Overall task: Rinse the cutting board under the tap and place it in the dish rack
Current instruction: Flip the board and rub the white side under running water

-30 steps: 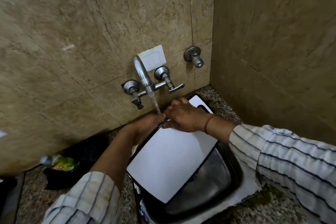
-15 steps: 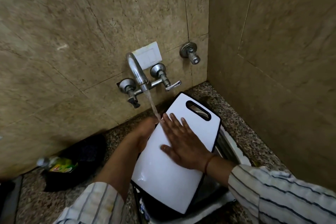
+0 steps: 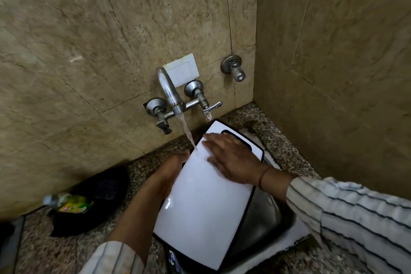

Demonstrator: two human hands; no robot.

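Midway through the rinse, the left hand (image 3: 175, 168) grips the white cutting board's (image 3: 200, 207) edge over the sink (image 3: 266, 218) at lower centre while the right hand (image 3: 231, 160) lies flat, rubbing it beneath the running tap (image 3: 169, 91); racking likely follows, no rack visible.

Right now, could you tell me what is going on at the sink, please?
A person is rinsing a white cutting board under the running tap. The left hand holds the board's left edge, tilting it over the steel sink, while the right hand lies flat on its upper face, near the handle slot. The stream lands on the board's upper left edge. No dish rack is in view, so only the rinsing step is under way.
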